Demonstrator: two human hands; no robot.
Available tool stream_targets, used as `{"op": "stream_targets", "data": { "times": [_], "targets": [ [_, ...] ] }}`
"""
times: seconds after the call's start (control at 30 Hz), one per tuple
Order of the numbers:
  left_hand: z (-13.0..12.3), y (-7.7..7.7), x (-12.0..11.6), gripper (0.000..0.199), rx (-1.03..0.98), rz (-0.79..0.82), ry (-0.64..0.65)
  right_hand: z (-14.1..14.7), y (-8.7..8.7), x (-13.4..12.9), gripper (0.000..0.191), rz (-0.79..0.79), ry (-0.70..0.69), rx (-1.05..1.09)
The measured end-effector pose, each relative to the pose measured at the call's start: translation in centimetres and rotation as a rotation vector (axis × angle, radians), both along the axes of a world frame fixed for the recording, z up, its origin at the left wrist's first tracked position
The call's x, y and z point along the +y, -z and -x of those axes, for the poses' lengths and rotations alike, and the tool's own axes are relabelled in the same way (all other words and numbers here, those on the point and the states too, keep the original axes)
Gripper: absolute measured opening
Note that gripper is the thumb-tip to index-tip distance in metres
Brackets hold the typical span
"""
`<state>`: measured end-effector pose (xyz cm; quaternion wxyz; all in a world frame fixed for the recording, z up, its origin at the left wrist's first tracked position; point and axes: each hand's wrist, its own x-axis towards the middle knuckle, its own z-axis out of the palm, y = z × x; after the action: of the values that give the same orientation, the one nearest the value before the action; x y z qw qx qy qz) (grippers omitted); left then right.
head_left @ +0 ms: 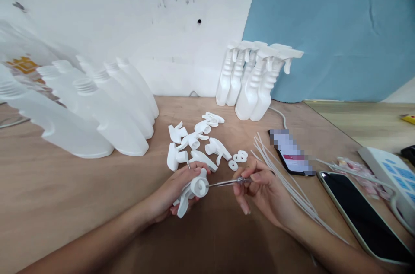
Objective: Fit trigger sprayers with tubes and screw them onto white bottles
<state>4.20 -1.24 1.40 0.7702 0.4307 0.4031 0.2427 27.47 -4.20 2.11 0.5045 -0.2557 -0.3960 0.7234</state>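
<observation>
My left hand (177, 189) is closed around a white trigger spray head (198, 185), its round collar opening turned to the right. Between the fingers of my right hand (259, 187) is a slim screwdriver (228, 182) with a clear handle. The shaft points left and its tip reaches the collar opening; how deep it goes I cannot tell. Just beyond my hands lie several loose spray heads (218, 149) on the wooden table (207, 239). Several small white washers (233, 165) rest near my right fingertips.
Several open white bottles (119, 122) stand at the left. Assembled spray bottles (256, 88) stand by the wall. Thin white tubes (292, 187) lie right of my right hand, near a lit phone (292, 153), a dark phone (363, 218) and a white device with blue buttons (392, 172).
</observation>
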Motion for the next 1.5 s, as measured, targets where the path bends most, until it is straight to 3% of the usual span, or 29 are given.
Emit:
{"op": "stream_targets", "data": {
  "times": [0.23,0.4,0.47,0.57,0.67,0.73,0.83,0.9,1.07,1.17,1.3,1.5],
  "targets": [
    [-0.2,-0.1,-0.1,0.045,0.027,-0.044,-0.002,0.6,0.2,0.0,0.006,-0.002,-0.076,0.023],
    [-0.5,0.0,-0.6,0.041,-0.007,-0.108,-0.083,0.4,-0.2,0.3,0.009,0.137,-0.053,0.073],
    [-0.3,0.3,-1.1,0.040,0.016,-0.250,-0.131,-0.4,-0.7,0.8,0.010,0.185,0.034,0.083],
    [0.4,1.2,-1.7,0.044,0.134,-0.640,-0.151,-2.2,-1.2,2.1,0.008,0.148,0.273,0.007],
    [0.9,1.8,-2.1,0.052,0.378,-1.008,-0.057,-3.8,-0.8,3.3,0.015,-0.005,0.601,-0.217],
    [1.0,1.8,-2.0,0.052,0.536,-1.187,-0.002,-4.4,-0.4,3.8,0.021,-0.115,0.715,-0.451],
    [0.7,1.4,-1.7,0.047,0.636,-1.411,0.024,-4.7,0.1,3.8,0.026,-0.271,0.756,-0.781],
    [0.5,1.2,-1.5,0.044,0.642,-1.526,0.033,-4.8,0.1,3.6,0.027,-0.333,0.794,-0.881],
    [0.4,1.2,-1.2,0.040,0.687,-1.660,0.012,-5.5,-0.7,4.5,0.038,-0.365,0.840,-0.760],
    [0.4,1.4,-1.0,0.039,0.696,-1.677,0.001,-5.5,-1.7,6.4,0.032,-0.337,0.763,-0.658],
    [0.3,1.7,-0.7,0.033,0.659,-1.711,-0.050,-3.4,-3.8,10.6,0.018,-0.140,0.529,-0.578],
    [0.4,1.6,-0.8,0.032,0.584,-1.696,-0.047,1.0,-8.4,19.6,0.035,-0.117,0.574,-0.557]
  ]
}}
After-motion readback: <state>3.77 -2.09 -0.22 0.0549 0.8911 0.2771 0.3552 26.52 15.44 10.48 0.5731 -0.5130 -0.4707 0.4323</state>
